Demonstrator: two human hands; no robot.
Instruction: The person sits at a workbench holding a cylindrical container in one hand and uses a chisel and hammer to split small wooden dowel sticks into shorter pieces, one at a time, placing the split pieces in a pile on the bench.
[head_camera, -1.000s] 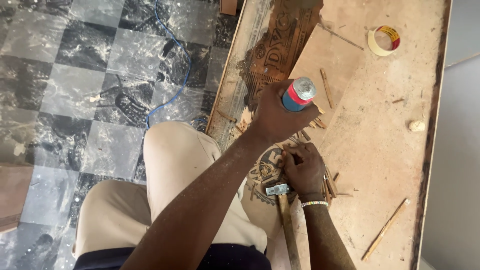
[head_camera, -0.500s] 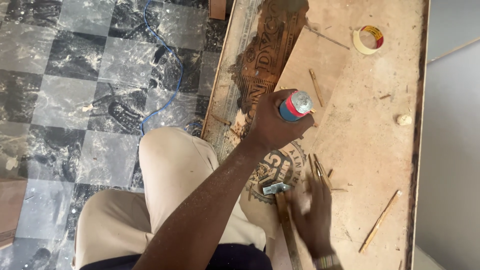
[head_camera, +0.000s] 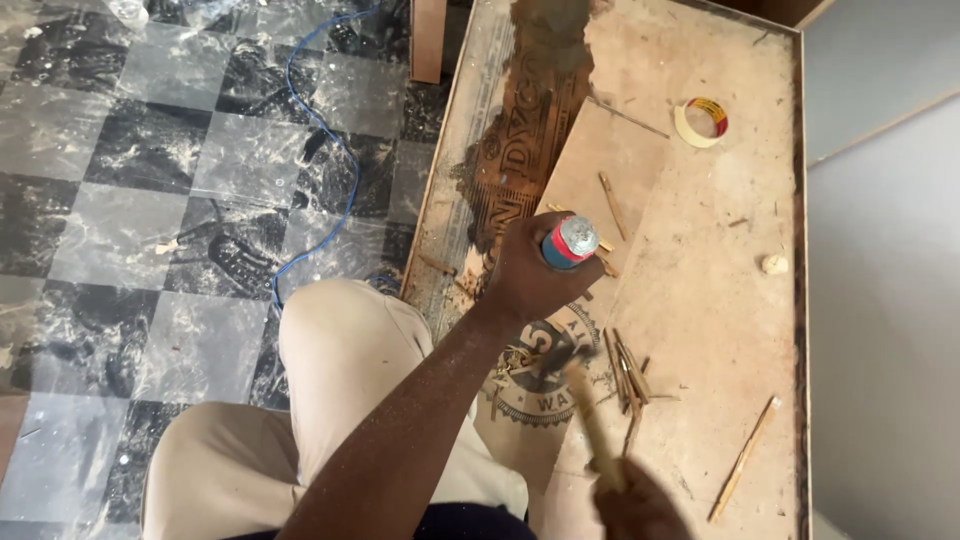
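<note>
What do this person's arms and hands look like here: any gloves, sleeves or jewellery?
Both are bare. The left hand has no glove and no ring that shows, and its forearm has no sleeve. Only part of the right hand shows at the lower edge, blurred, also ungloved. Its wrist is out of view.

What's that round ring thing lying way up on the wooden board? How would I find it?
Start at the big pale wooden board beside the checkered floor and look toward its far right corner. There lies a roll of tape, flat, cream with a red and yellow core. It is the only ring; the nearby bits are thin wood slivers.
</note>
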